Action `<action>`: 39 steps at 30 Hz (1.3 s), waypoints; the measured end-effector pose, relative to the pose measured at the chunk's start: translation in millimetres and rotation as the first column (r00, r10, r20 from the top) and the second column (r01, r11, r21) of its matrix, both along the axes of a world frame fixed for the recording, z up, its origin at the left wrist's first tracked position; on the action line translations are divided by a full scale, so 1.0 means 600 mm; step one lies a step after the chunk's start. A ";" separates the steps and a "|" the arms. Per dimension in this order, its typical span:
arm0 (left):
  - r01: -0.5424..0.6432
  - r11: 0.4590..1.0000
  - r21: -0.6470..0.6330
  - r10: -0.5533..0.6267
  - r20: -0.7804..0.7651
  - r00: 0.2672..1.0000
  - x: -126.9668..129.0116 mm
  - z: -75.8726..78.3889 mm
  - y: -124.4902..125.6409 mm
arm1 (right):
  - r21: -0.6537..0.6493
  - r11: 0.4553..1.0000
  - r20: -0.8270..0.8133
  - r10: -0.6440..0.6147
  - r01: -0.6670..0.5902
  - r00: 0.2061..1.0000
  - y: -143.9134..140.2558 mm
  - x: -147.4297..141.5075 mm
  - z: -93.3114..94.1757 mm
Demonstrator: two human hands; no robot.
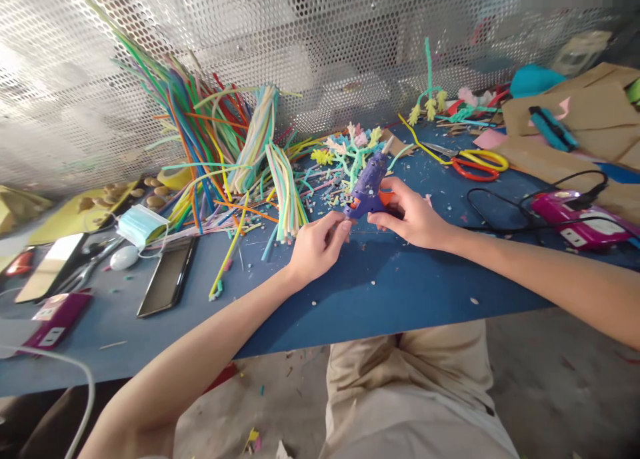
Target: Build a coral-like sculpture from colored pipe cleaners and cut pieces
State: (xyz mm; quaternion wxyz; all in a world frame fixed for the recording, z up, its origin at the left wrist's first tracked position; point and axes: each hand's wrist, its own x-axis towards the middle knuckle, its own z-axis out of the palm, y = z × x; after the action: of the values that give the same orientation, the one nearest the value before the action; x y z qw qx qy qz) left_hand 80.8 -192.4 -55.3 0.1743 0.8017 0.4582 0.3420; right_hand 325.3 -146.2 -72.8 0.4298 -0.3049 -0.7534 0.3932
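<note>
A heap of coloured pipe cleaners [235, 152] is lying at about ten o'clock from the hands, spilling across the blue table [380, 292] and leaning against the perforated metal screen [320, 39] behind it. Straight past the hands at twelve o'clock a small pipe-cleaner coral figure [353, 149] is standing among scattered clippings, just beyond the tool's tip. Yellow-and-red scissors [475, 162] are lying at two o'clock, a pink glue gun [575, 219] with a black cord at three o'clock, and a dark phone [167, 276] and a folded face mask [140, 224] at nine o'clock. The purple glue gun [367, 186] is sitting near the table's middle, between the two hands, its long axis tilting up and away with the nozzle pointing toward one o'clock at the coral figure. The right hand [415, 216] is reaching in from four o'clock, its fingers wrapping closed around the gun's handle. The left hand [315, 246] is coming in from seven o'clock, palm turned inward, its fingers [340, 227] pinching together just at the gun's rear end; whether they are gripping anything is not clear.
</note>
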 end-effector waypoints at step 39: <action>0.073 0.915 0.397 0.128 -0.458 0.880 -0.006 0.017 0.001 | 0.537 0.833 0.714 -0.366 -0.132 0.598 -0.029 -0.004 0.019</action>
State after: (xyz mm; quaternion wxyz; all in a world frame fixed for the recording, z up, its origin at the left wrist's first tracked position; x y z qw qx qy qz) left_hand 77.3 -192.0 -45.0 -0.1168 0.8723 0.4183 0.2246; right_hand 322.9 -163.9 -61.6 0.1434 -0.3643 -0.9192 -0.0424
